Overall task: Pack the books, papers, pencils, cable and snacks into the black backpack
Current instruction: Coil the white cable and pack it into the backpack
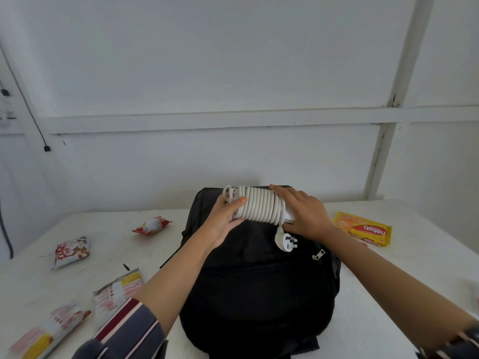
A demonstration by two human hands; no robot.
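Note:
The black backpack (256, 288) lies flat on the white table (375, 301), its top end toward the wall. Over that far end I hold a white cable (259, 206) wound tightly around a white power strip. My left hand (223, 220) grips its left end. My right hand (305, 212) lies over its right end. The white plug (285, 240) dangles from the coil above the backpack. A silver zipper pull (318, 254) shows on the backpack's right side. Books, papers and pencils are not visible.
Snack packets lie around the backpack: a yellow biscuit pack (364, 228) at right, a red packet (151, 225) at back left, a red-and-white one (71, 251) further left, two long packets (118, 291) (49, 330) at front left. White wall stands close behind.

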